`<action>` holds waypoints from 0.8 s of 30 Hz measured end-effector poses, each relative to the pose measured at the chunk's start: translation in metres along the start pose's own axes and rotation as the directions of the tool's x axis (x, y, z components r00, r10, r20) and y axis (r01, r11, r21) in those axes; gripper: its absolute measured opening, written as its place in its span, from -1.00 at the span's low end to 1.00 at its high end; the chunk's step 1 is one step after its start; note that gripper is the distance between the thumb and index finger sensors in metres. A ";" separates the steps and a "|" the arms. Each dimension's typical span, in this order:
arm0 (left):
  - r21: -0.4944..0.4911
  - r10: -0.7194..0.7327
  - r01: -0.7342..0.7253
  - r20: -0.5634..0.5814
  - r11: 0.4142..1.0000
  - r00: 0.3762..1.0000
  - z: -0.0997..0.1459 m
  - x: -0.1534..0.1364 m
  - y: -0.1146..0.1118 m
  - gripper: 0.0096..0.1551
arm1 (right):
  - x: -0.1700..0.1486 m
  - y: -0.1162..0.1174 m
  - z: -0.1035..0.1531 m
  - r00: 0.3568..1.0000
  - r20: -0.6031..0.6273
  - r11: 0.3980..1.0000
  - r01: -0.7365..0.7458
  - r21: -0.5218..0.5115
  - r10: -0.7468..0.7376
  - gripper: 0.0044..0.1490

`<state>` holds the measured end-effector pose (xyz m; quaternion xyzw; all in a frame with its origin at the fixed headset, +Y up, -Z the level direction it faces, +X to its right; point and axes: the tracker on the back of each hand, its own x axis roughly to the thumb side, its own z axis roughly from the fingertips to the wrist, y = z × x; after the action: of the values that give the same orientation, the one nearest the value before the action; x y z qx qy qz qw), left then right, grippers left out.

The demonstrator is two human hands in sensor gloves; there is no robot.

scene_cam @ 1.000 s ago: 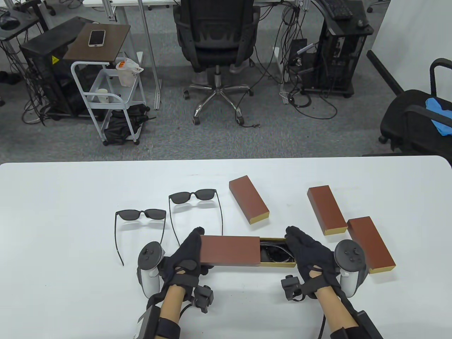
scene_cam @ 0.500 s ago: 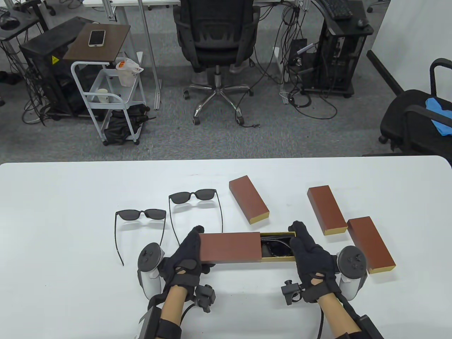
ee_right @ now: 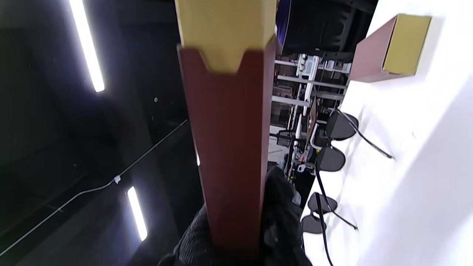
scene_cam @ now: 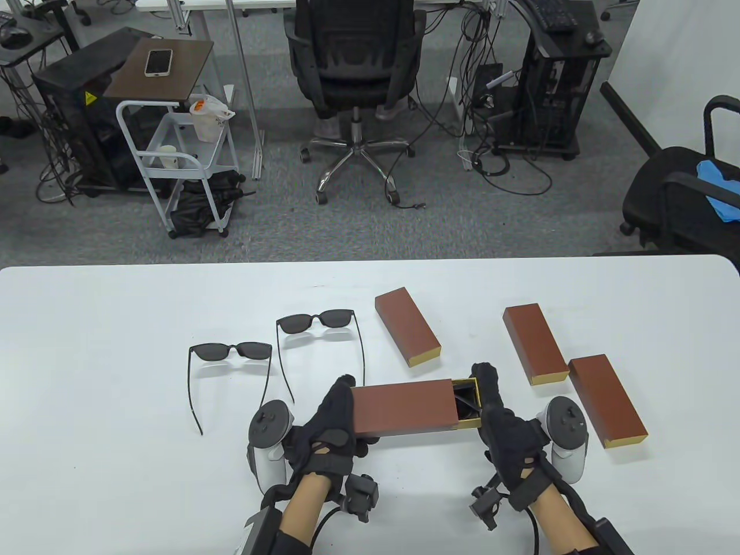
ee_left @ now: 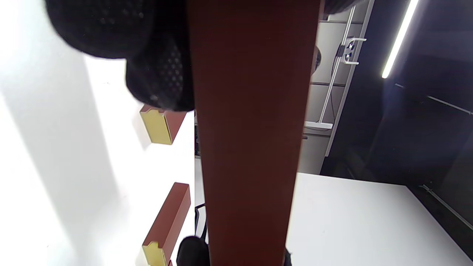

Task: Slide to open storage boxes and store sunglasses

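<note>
Gripping the brown sleeve of a storage box [scene_cam: 404,409] at its left end, left hand [scene_cam: 326,430], right hand [scene_cam: 509,430] pressing the gold drawer end, fingers upright, dark sunglasses [scene_cam: 465,404] inside, two loose sunglasses [scene_cam: 231,351] left on table [scene_cam: 115,376].

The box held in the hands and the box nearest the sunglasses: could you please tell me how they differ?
The held box has its gold drawer partly out; the box near the sunglasses looks closed. The held one lies crosswise, gripped by the left hand; the other lies diagonally, untouched. Both have reddish-brown sleeves.
</note>
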<state>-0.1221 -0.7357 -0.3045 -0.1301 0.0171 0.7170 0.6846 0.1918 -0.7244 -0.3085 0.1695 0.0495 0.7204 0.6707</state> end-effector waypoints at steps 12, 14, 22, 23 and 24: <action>-0.025 -0.028 0.028 0.003 0.999 1.000 -0.003 -0.005 -0.008 -0.11 | -0.002 0.014 0.000 0.998 -0.010 0.997 -0.055 0.059 0.055 0.22; -0.036 -0.021 0.021 0.003 0.999 1.000 -0.004 -0.008 -0.007 -0.11 | -0.003 0.013 0.000 0.999 -0.011 0.997 -0.049 0.058 0.049 0.21; -0.039 -0.015 0.014 -0.014 0.999 1.000 -0.013 -0.018 0.006 -0.10 | 0.009 0.006 0.000 0.988 0.039 0.989 -0.150 0.016 0.149 0.06; -0.036 -0.024 0.024 -0.010 0.999 1.000 -0.014 -0.019 0.007 -0.09 | 0.012 0.008 0.000 0.978 0.061 0.979 -0.201 0.032 0.198 0.06; -0.043 -0.036 0.036 -0.009 0.998 0.999 -0.015 -0.020 0.008 -0.09 | 0.018 0.013 -0.001 0.949 0.103 0.950 -0.304 0.064 0.297 0.05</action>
<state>-0.1268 -0.7585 -0.3158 -0.1484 0.0027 0.7041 0.6945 0.1788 -0.7083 -0.3023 0.2348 0.0207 0.8030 0.5473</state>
